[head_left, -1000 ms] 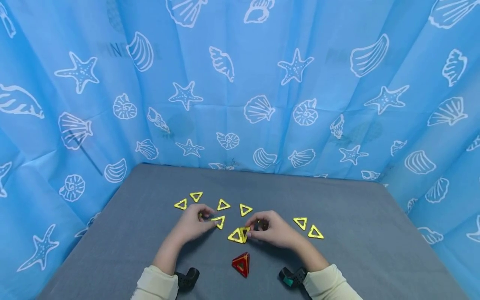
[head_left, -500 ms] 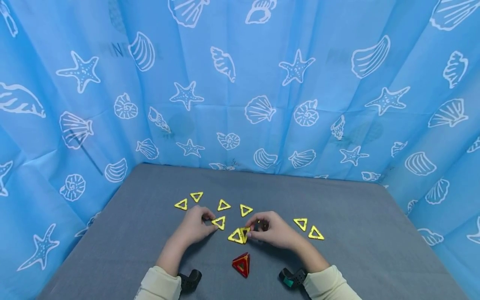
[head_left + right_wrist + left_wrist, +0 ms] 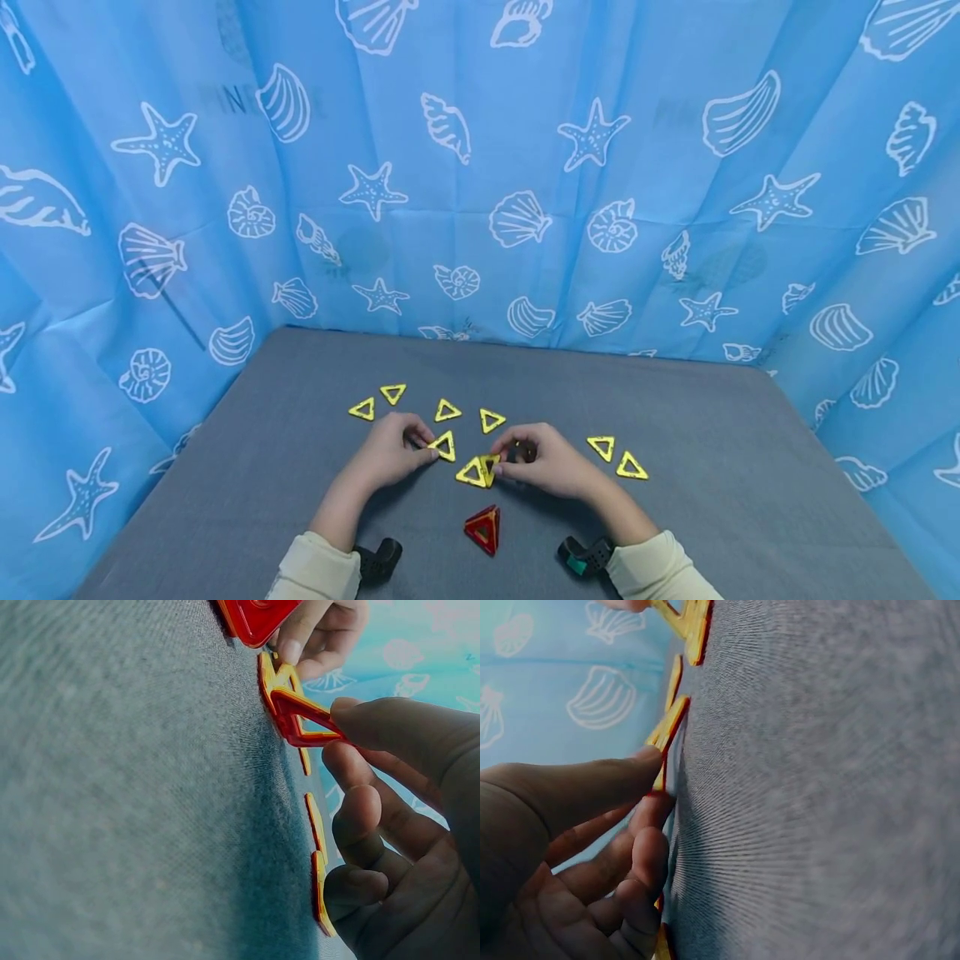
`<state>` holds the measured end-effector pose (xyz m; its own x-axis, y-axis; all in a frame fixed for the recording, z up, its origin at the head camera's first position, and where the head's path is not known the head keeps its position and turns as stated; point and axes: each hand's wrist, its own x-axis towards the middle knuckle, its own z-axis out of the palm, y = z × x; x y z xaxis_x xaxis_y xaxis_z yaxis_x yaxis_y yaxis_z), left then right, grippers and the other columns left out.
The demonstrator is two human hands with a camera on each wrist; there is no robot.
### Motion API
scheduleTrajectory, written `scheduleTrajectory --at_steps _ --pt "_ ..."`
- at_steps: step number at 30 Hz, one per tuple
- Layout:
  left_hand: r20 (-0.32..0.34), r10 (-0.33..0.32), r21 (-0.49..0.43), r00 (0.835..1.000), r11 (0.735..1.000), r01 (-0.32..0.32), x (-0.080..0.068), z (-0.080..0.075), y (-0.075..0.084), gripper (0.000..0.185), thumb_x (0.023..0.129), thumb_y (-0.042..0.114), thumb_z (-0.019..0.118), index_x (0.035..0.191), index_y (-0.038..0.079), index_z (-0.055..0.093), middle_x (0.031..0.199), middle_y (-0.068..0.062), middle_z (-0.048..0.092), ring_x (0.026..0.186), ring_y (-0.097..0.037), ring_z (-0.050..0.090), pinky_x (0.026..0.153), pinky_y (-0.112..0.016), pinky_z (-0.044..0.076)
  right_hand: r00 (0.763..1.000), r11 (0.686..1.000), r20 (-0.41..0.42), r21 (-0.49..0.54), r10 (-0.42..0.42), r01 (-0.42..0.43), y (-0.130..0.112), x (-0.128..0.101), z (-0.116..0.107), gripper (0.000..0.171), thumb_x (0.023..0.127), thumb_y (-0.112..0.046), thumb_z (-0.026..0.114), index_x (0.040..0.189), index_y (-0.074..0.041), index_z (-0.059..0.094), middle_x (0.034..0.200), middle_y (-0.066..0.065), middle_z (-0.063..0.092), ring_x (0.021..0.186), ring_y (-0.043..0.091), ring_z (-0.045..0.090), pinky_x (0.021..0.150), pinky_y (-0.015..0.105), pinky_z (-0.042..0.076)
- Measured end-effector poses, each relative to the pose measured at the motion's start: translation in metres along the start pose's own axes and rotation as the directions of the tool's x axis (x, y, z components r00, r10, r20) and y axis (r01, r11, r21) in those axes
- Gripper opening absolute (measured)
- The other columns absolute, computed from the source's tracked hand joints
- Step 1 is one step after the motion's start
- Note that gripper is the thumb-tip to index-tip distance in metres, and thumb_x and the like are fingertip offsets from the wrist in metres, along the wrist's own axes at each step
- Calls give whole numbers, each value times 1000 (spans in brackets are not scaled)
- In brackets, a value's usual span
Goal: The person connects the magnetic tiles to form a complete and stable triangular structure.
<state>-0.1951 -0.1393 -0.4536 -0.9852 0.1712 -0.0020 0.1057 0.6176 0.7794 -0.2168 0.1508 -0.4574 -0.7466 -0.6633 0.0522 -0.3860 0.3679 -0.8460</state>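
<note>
My left hand (image 3: pixel 392 450) pinches a yellow-faced, red-edged triangular magnetic tile (image 3: pixel 452 446) between thumb and fingers. In the left wrist view that tile (image 3: pixel 673 722) leans, tilted against the cloth. My right hand (image 3: pixel 546 460) pinches another triangular tile (image 3: pixel 488 478) by one corner. The right wrist view shows the red side of this tile (image 3: pixel 288 724), raised at an angle, its far edge meeting a flat yellow tile (image 3: pixel 472 481). Nearer to me, between the forearms, stands a small red pyramid of triangular tiles (image 3: pixel 474 527), touched by neither hand.
Loose yellow triangles lie flat beyond the hands: a left pair (image 3: pixel 392 387), a middle pair (image 3: pixel 447 415) and a right pair (image 3: pixel 632 473). Grey cloth (image 3: pixel 712 533) covers the table. A blue shell-print curtain (image 3: pixel 480 167) hangs behind and at both sides.
The tile in my left hand has shifted slightly right and turned, one edge now more upright. My left hand moved a little with it. The right hand and its tile stay put.
</note>
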Motion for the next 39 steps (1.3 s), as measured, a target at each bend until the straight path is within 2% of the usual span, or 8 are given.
scheduleTrajectory --at_steps 12,18,30,34,39 --pt "22 12 -81 1000 997 -10 -2 -3 5 8 92 8 81 99 9 76 89 -2 71 77 -15 62 71 -34 50 1000 1000 -11 20 -4 4 -3 0 1 18 98 -15 77 113 -6 77 97 10 72 67 9 55 60 23 48" --pt "33 52 -85 998 995 -49 -2 -4 10 8 93 8 80 100 11 77 91 -1 72 80 -15 62 73 -36 50 1000 1000 -12 20 -9 9 -3 0 1 17 98 -14 76 113 -6 77 98 10 72 67 10 55 60 23 48" --pt "132 108 -79 985 992 -98 0 3 15 8 95 9 77 102 13 77 96 2 72 86 -13 64 77 -34 52 1000 1000 -5 20 -6 6 -2 -1 2 18 100 -16 75 115 -6 76 99 9 72 67 9 56 60 24 49" --pt "156 134 -100 979 988 -120 -1 4 17 7 96 12 78 103 13 77 96 1 72 85 -14 64 75 -33 52 1000 1000 -7 16 -18 19 -2 0 1 18 100 -16 75 114 -6 76 98 9 72 67 9 56 60 24 50" --pt "175 133 -125 976 986 -112 -2 4 17 8 95 14 79 103 12 76 95 1 73 82 -15 64 71 -31 52 1000 999 -9 28 -27 28 -3 0 2 18 100 -15 75 115 -5 76 99 11 72 67 10 56 60 24 50"
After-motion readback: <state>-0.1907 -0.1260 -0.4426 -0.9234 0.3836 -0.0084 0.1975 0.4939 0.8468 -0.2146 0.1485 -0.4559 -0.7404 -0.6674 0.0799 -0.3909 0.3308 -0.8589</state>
